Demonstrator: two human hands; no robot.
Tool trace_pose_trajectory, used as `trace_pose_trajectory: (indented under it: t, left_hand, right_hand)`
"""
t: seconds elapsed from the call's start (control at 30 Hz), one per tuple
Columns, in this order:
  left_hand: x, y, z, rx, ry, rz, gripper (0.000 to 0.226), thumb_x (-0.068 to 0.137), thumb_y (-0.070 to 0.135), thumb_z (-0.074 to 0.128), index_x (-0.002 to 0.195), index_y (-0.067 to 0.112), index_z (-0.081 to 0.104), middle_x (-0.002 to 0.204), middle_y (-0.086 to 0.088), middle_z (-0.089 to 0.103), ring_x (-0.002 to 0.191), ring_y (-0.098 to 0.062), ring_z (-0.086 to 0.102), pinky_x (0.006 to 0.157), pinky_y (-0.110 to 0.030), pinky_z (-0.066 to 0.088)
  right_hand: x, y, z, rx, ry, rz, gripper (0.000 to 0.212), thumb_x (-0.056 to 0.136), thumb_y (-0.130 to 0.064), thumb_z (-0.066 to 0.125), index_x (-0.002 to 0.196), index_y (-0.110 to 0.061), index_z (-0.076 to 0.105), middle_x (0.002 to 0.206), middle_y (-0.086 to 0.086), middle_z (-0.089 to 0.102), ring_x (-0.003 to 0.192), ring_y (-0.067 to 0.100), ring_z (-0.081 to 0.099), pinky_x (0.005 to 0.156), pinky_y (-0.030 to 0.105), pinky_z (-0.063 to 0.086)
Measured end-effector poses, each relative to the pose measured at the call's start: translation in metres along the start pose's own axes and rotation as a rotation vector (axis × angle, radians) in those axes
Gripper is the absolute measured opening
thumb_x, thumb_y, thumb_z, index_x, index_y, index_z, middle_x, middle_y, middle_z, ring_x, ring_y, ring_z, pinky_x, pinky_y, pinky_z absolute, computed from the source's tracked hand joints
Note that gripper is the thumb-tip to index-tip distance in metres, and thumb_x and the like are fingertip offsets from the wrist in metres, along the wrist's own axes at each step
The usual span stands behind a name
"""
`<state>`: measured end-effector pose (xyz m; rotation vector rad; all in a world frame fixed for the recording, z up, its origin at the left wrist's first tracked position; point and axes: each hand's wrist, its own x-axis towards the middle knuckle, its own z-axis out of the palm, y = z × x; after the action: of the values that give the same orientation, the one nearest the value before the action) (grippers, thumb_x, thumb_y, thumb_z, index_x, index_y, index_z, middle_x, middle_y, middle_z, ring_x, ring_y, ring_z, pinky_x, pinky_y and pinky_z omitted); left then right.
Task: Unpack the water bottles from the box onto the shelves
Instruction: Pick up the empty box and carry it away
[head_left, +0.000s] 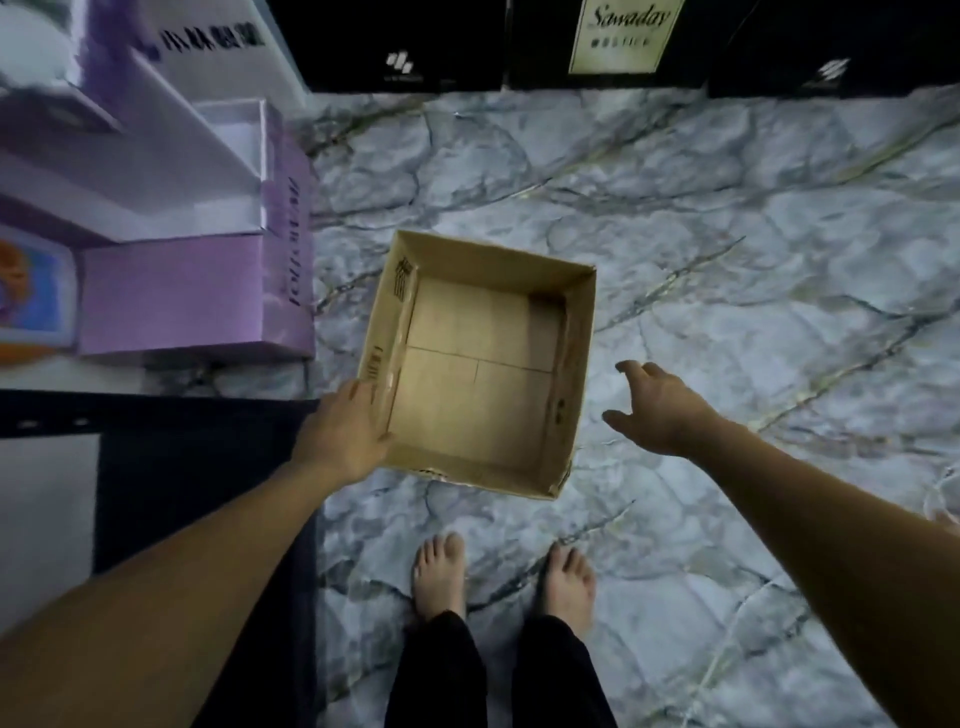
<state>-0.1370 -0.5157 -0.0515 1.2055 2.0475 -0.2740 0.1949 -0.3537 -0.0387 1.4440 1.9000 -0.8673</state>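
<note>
**A:** Where was the box (467, 338) at that point?

**B:** Down at the marble floor (727, 234), just ahead of the person's bare feet (439, 571). Purple cartons (192, 296) stood close on its left and black cartons (405, 47) well behind it. I could not tell whether it rested flat or had just come up off the tiles.

**A:** And the bottles?

**B:** None in view. The bottom of the box was bare cardboard, so I judged the unpacking done and the empty box to be the job in hand.

**A:** How were the hands placed?

**B:** The left hand (340, 431) gripped the left wall near the near corner, with the fingers (358, 389) curled round the outside and the thumb over the rim. The right hand (660, 408) was open with its fingers spread. It was beside the right wall but apart from it and held nothing.

**A:** What would have made the lift go well?

**B:** Bring the right hand in to the opposite wall, about level with the left, before taking the weight. A one-handed grip near a corner would likely let an open carton twist or buckle. Pinch each wall with the thumb inside and the fingers outside, and raise both sides together.

**A:** Any risk?

**B:** Little, since it was empty. The purple cartons sat near the left wall, so I would have lifted straight up before swinging it aside.
</note>
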Motion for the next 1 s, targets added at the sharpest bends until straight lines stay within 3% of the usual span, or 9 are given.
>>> trace_pose_trajectory:
  t: [0.13,0.27,0.33,0.4,0.5,0.57,0.7,0.8,1.0]
  left_hand:
    - [0.033,-0.006,0.019,-0.09,0.16,-0.139,0.069,0.084,0.033,0.076,0.139,0.013,0.039,0.136,-0.013,0.048,0.125,-0.038,0.049,0.092,-0.051,0.049]
    - [0.073,-0.02,0.041,-0.231,0.13,-0.165,0.069,0.088,0.027,0.074,0.143,0.013,0.034,0.134,-0.017,0.054,0.118,-0.04,0.057,0.09,-0.047,0.051]
    - [0.086,-0.022,0.05,-0.238,0.116,-0.158,0.06,0.092,0.022,0.07,0.14,0.01,0.036,0.126,-0.017,0.061,0.108,-0.039,0.062,0.08,-0.039,0.049]
    - [0.092,-0.022,0.054,-0.234,0.155,-0.162,0.048,0.095,0.016,0.066,0.133,0.008,0.038,0.121,-0.018,0.062,0.101,-0.039,0.063,0.075,-0.039,0.048]
    - [0.095,-0.023,0.055,-0.183,0.203,-0.156,0.026,0.097,0.006,0.053,0.119,0.008,0.039,0.107,-0.018,0.061,0.083,-0.033,0.057,0.069,-0.04,0.045]
    - [0.093,-0.022,0.051,-0.164,0.172,-0.146,0.026,0.097,0.005,0.051,0.12,0.008,0.04,0.1,-0.015,0.059,0.078,-0.028,0.053,0.066,-0.038,0.043]
    - [0.08,-0.005,0.033,-0.194,0.122,-0.178,0.031,0.095,0.002,0.051,0.124,0.009,0.042,0.099,-0.015,0.061,0.078,-0.027,0.055,0.065,-0.038,0.045]
    - [0.06,0.013,-0.001,-0.233,0.133,-0.183,0.023,0.096,0.008,0.051,0.118,0.011,0.044,0.099,-0.013,0.062,0.081,-0.03,0.058,0.067,-0.039,0.048]
    - [-0.003,0.052,-0.116,-0.323,0.179,-0.087,0.03,0.094,0.005,0.055,0.121,0.01,0.044,0.097,-0.006,0.057,0.083,-0.026,0.054,0.068,-0.034,0.043]
  right_hand:
    - [0.043,-0.012,0.049,0.118,0.045,0.045,0.085,0.099,-0.047,0.06,0.16,-0.006,0.016,0.155,0.021,0.042,0.136,0.04,0.049,0.107,0.048,0.047]
    - [0.074,-0.02,0.082,0.27,0.141,0.051,0.047,0.102,-0.022,0.051,0.144,-0.006,0.036,0.132,0.023,0.058,0.109,0.042,0.06,0.082,0.042,0.047]
    - [0.082,-0.019,0.092,0.369,0.217,0.077,0.03,0.102,-0.021,0.05,0.128,-0.008,0.043,0.116,0.022,0.064,0.087,0.037,0.057,0.072,0.038,0.041]
    - [0.085,-0.019,0.099,0.434,0.294,0.081,0.023,0.101,-0.02,0.049,0.12,-0.009,0.045,0.106,0.021,0.067,0.079,0.034,0.055,0.068,0.04,0.044]
    - [0.081,-0.022,0.101,0.48,0.343,0.078,0.023,0.098,-0.018,0.049,0.12,-0.011,0.047,0.101,0.018,0.069,0.084,0.041,0.064,0.071,0.048,0.055]
    - [0.078,-0.022,0.095,0.477,0.356,0.089,0.025,0.097,-0.015,0.05,0.121,-0.008,0.049,0.1,0.02,0.068,0.085,0.043,0.064,0.07,0.047,0.053]
    - [0.064,-0.021,0.07,0.481,0.39,0.149,0.031,0.096,-0.009,0.046,0.126,-0.008,0.05,0.1,0.025,0.068,0.086,0.046,0.064,0.07,0.047,0.053]
    - [0.041,-0.024,0.035,0.486,0.399,0.165,0.037,0.096,-0.008,0.046,0.133,-0.011,0.049,0.102,0.025,0.069,0.091,0.048,0.065,0.079,0.053,0.057]
    - [-0.049,-0.027,-0.071,0.511,0.527,0.099,0.037,0.094,-0.008,0.051,0.131,-0.009,0.054,0.095,0.025,0.071,0.089,0.047,0.066,0.068,0.039,0.045]
